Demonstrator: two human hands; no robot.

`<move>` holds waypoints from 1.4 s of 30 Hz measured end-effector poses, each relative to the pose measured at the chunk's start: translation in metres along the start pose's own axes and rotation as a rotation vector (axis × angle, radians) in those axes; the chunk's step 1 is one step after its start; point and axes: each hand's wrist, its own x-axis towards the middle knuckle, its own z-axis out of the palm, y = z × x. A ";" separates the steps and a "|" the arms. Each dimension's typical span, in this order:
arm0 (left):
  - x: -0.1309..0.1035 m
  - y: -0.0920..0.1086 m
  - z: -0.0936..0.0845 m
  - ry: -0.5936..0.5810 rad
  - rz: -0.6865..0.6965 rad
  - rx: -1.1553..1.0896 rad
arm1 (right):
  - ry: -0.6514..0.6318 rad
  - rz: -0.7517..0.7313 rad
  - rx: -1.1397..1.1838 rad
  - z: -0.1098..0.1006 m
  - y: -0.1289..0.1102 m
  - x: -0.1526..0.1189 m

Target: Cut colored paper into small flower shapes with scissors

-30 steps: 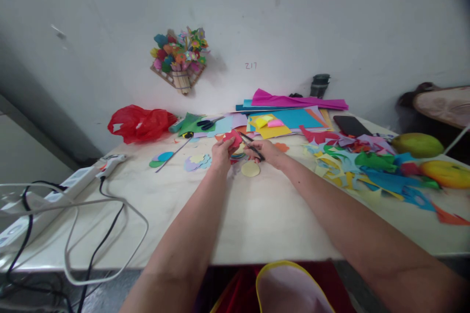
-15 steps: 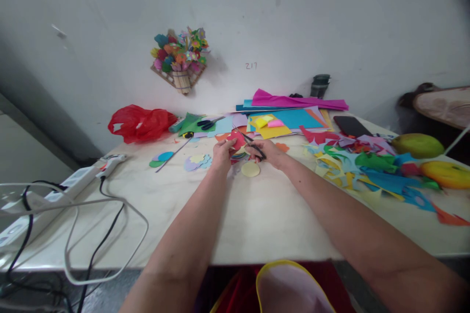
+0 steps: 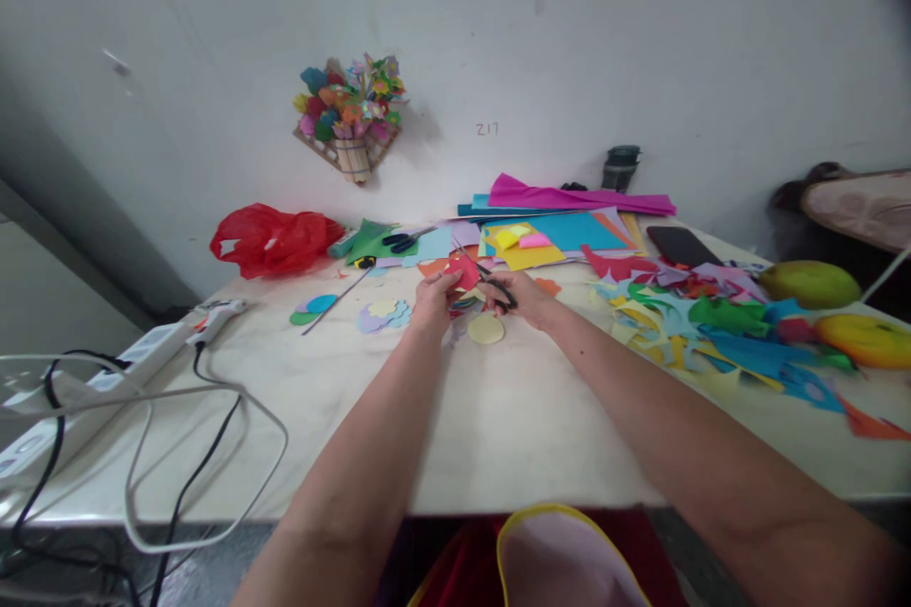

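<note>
My left hand (image 3: 434, 297) pinches a small piece of red paper (image 3: 466, 273) above the middle of the table. In my right hand (image 3: 523, 296) is a pair of scissors (image 3: 504, 292) with dark handles, its blades against the right side of the red paper. Whether the blades are parted is too small to tell. Below the hands lies a pale yellow paper circle (image 3: 486, 329). To the left are scalloped paper shapes (image 3: 384, 313) in lilac, yellow and blue, and an orange paper shape (image 3: 548, 286) lies just past my right hand.
Coloured paper sheets (image 3: 576, 232) are stacked at the back, with other scissors (image 3: 402, 241) to their left. Paper scraps (image 3: 747, 341), a phone (image 3: 681, 246) and a mango-like fruit (image 3: 864, 339) lie right. A power strip (image 3: 135, 365), cables and a red plastic bag (image 3: 274, 239) are left.
The red paper and the scissors have shifted and turned very slightly between my hands. Both hands keep their hold, and the rest of the table looks the same.
</note>
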 end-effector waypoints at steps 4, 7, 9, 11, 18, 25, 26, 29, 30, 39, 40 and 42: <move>-0.001 0.000 0.001 -0.004 -0.011 0.002 | 0.008 0.003 -0.007 0.001 -0.001 -0.001; -0.001 0.001 0.003 0.004 -0.018 0.000 | 0.016 0.010 0.006 0.002 -0.002 -0.001; -0.002 0.001 0.003 0.010 -0.017 0.001 | 0.020 0.011 0.014 0.002 -0.002 -0.001; -0.002 0.001 0.004 0.012 -0.020 0.005 | 0.025 0.012 0.014 0.003 -0.003 -0.001; 0.000 -0.002 0.003 0.026 -0.016 0.021 | 0.039 0.008 0.003 0.004 -0.002 -0.002; 0.000 -0.003 0.003 0.020 0.001 0.011 | 0.052 0.008 0.005 0.005 0.002 0.001; 0.001 -0.004 0.002 0.019 0.003 0.009 | 0.057 0.008 0.004 0.005 0.002 0.002; 0.002 -0.004 0.002 0.023 0.000 0.009 | 0.067 0.008 0.009 0.006 0.002 0.002; 0.002 -0.004 0.001 0.024 -0.003 0.011 | 0.067 0.007 0.010 0.006 0.002 0.002; 0.002 -0.002 -0.001 0.030 -0.006 0.014 | 0.089 0.011 0.012 0.010 0.002 0.003; 0.002 -0.001 -0.002 0.028 -0.002 0.010 | 0.101 0.011 0.014 0.009 0.002 0.003; 0.003 0.000 -0.005 0.013 0.006 0.007 | 0.125 0.008 0.015 0.008 0.000 0.002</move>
